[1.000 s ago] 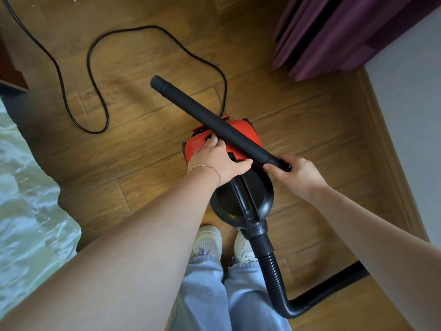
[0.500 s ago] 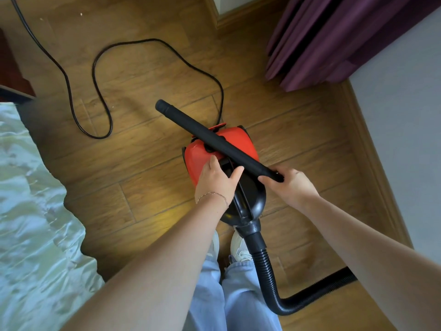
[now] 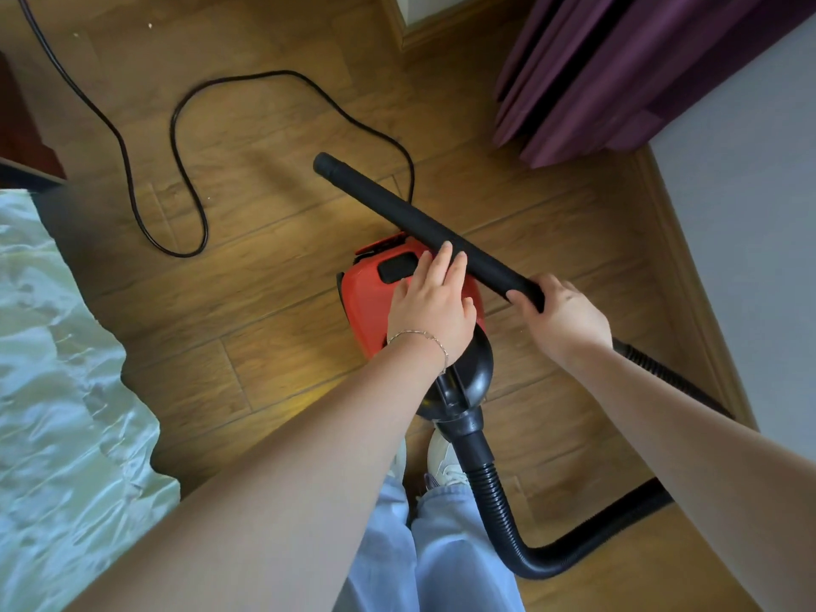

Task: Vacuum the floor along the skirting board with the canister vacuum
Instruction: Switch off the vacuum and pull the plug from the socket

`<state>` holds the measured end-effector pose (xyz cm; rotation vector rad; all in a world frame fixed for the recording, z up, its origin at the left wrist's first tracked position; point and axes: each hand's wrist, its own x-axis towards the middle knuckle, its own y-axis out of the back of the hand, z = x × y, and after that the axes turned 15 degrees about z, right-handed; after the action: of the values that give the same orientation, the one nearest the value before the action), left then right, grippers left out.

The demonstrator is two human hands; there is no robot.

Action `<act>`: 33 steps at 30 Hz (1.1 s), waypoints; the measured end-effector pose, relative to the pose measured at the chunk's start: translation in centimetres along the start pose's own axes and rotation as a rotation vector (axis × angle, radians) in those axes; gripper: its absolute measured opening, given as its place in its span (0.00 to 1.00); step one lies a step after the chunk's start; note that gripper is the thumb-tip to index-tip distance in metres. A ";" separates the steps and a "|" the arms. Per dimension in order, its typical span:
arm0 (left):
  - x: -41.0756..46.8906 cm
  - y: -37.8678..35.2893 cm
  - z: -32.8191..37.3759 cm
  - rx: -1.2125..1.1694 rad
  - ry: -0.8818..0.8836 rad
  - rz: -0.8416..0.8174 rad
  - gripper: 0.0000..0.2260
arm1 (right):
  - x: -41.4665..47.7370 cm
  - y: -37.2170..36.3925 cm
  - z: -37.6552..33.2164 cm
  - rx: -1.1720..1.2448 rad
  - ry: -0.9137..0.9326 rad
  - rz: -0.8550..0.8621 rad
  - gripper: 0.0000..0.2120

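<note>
On the floor [image 3: 265, 302] between the bed [image 3: 53, 390] and the skirting board [image 3: 682, 267], the red canister [image 3: 364, 302] sits just ahead of the person's shoes. We find the main change in the left hand [image 3: 430, 309]. A second ago it lay over the canister's top with the thumb spread across the black handle. Now it has flattened out, palm over the red shell, fingers [image 3: 447, 258] straight and close together, their tips touching the near side of the wand [image 3: 397, 214]. They grip nothing. The right hand [image 3: 567, 318] keeps its earlier job, curled firmly round the near end of the wand with the forearm reaching in from the right. The hose [image 3: 499, 514] leaves the canister's rear, loops past the shoes, disappears behind that forearm and reappears by the wrist, close to the skirting board. The wand is held up across the canister, its open tip aimed to the far left, above the slack cord [image 3: 190, 214] and well away from the board. We read the left hand's release as the end of handling the canister, and its reach as the start of a two-handed hold on the wand. We judge that no cleaning along the board has begun, and that the tip must first swing right and drop to the foot of the board.
</note>
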<state>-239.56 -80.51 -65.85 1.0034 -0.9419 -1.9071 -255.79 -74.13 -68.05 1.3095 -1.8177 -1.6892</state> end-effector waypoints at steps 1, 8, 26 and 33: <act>0.3 -0.2 0.1 0.008 -0.018 -0.015 0.24 | 0.3 -0.3 0.3 0.002 -0.023 0.000 0.22; 5.8 -1.7 -0.7 -0.011 -0.037 -0.038 0.22 | 3.2 -3.4 1.7 0.159 -0.217 -0.043 0.23; 13.0 -8.1 -1.8 0.191 -0.199 -0.184 0.19 | 10.2 -13.9 5.4 -0.028 -0.061 0.048 0.19; 11.5 -5.6 -1.9 0.312 -0.322 -0.075 0.21 | 7.8 -9.9 2.5 -0.131 0.058 -0.006 0.25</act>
<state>-243.96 -88.54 -74.92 0.9301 -1.4395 -2.0649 -257.90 -77.54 -80.24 1.2966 -1.6430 -1.7230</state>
